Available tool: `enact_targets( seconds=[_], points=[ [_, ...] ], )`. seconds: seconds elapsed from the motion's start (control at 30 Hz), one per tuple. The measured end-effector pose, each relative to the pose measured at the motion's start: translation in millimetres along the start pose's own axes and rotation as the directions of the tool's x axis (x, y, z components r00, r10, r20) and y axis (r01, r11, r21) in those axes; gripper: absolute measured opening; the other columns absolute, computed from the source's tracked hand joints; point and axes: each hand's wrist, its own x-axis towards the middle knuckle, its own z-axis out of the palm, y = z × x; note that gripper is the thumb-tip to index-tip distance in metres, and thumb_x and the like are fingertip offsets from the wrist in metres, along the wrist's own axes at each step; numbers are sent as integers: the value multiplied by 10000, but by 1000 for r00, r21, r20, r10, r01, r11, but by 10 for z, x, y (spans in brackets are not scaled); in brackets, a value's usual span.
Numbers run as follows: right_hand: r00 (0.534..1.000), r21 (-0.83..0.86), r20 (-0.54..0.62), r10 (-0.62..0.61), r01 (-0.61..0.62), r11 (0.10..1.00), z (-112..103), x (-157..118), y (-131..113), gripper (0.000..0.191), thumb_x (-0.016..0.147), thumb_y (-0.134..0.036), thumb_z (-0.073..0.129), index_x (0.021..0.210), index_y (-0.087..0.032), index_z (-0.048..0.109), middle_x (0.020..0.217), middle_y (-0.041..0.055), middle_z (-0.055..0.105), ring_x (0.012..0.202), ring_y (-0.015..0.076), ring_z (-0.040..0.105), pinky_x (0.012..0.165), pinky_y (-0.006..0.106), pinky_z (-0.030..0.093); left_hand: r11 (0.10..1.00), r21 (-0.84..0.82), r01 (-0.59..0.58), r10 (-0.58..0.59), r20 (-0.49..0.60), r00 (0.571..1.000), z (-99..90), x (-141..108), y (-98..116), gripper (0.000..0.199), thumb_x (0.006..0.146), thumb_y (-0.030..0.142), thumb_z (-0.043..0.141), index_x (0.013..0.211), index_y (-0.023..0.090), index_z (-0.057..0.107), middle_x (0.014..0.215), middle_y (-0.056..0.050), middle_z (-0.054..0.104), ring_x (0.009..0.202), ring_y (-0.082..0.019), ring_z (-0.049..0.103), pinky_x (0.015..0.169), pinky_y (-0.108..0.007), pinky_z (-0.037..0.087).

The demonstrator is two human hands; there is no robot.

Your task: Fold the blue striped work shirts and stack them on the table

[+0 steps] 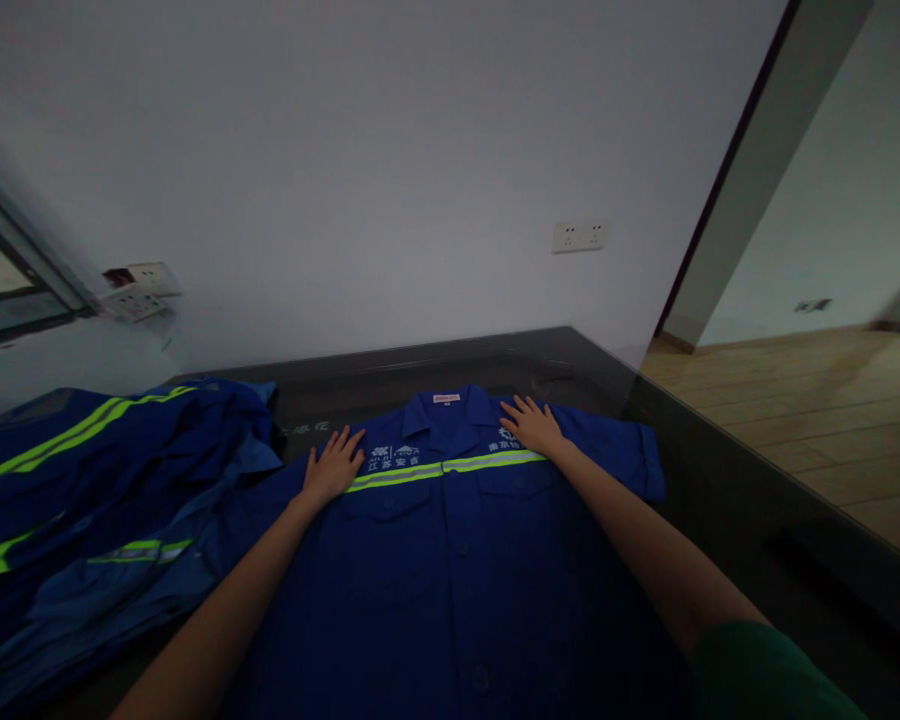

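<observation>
A blue short-sleeved work shirt [412,540] lies front side up, buttoned and spread out, its collar toward the wall. A yellow-green reflective stripe crosses the chest, with white lettering above it. My left hand [334,464] rests flat on the shirt near its left-side shoulder, fingers spread. Flat on the opposite shoulder is my right hand [532,425], its fingers also apart, partly covering the white print there. Neither hand grips the cloth. The lower part of the shirt is dark and runs out of view at the bottom.
A heap of blue clothes [142,480] with reflective stripes lies at the left, against the shirt's sleeve. Everything is on a dark glossy table [540,350] by a white wall. Wall sockets [579,236] are above it. Tiled floor [817,400] shows at right.
</observation>
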Motion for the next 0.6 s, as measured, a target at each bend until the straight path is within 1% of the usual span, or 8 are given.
enact_targets(
  seconds=[0.07, 0.13, 0.17, 0.23, 0.3, 0.37, 0.5, 0.6],
  points=[
    [999, -2, 6, 43, -43, 999, 1, 32, -80, 558, 948, -544, 317, 1464, -331, 313, 1551, 87, 247, 1414, 355, 191, 1053, 665, 171, 1000, -6, 2, -2, -5, 1000, 1, -4, 6, 531, 949, 405, 245, 1473, 328, 279, 1568, -15, 176, 1441, -258, 168, 1106, -613, 178],
    [997, -1, -47, 53, -54, 999, 1, 83, -183, 528, 956, -507, 321, 1442, -306, 371, 1530, 102, 295, 1395, 374, 232, 1043, 677, 170, 1000, -12, 9, -9, 8, 1000, -9, -10, 17, 534, 948, 411, 245, 1476, 331, 271, 1568, -11, 172, 1443, -254, 162, 1107, -612, 176],
    [996, -2, -79, 43, -43, 999, 3, 111, -233, 504, 968, -461, 310, 1426, -274, 406, 1517, 109, 324, 1389, 359, 254, 1062, 652, 167, 1000, -13, 14, -13, 12, 1000, -17, -14, 22, 535, 948, 413, 246, 1476, 331, 270, 1567, -9, 175, 1442, -253, 164, 1108, -611, 176],
    [992, -4, -123, 5, -6, 1000, 17, 162, -311, 470, 983, -349, 283, 1391, -197, 460, 1489, 115, 375, 1380, 294, 298, 1109, 548, 187, 1000, -14, 18, -18, 12, 1000, -28, -20, 31, 536, 946, 412, 251, 1475, 329, 276, 1564, -6, 185, 1441, -252, 171, 1112, -605, 176],
    [992, -3, -124, -20, 20, 1000, 39, 198, -350, 458, 979, -279, 278, 1374, -157, 476, 1474, 113, 401, 1364, 247, 335, 1117, 461, 231, 1000, -17, 19, -19, 2, 1000, -33, -25, 34, 538, 943, 413, 252, 1474, 329, 280, 1565, 1, 184, 1440, -251, 176, 1116, -602, 172],
    [993, -1, -117, -32, 32, 999, 61, 215, -355, 456, 973, -266, 295, 1380, -156, 469, 1473, 106, 404, 1355, 249, 349, 1103, 447, 267, 1000, -23, 21, -21, 1, 1000, -33, -29, 34, 539, 942, 416, 251, 1473, 333, 280, 1568, 9, 170, 1442, -246, 170, 1120, -598, 164],
    [992, -2, -112, -48, 48, 999, 74, 214, -331, 457, 975, -310, 310, 1399, -215, 450, 1496, 69, 375, 1365, 272, 324, 1093, 487, 270, 1000, -22, 20, -20, 10, 1000, -45, -48, 41, 539, 941, 412, 252, 1472, 329, 283, 1569, 9, 171, 1445, -238, 157, 1129, -587, 148],
    [991, 0, -128, -35, 36, 999, 50, 219, -316, 459, 978, -296, 290, 1396, -206, 456, 1472, 78, 410, 1339, 245, 363, 1084, 429, 297, 1000, -22, 18, -18, 5, 1000, -67, -66, 52, 536, 940, 409, 260, 1468, 326, 295, 1565, 5, 194, 1441, -243, 172, 1130, -581, 153]
  ],
)
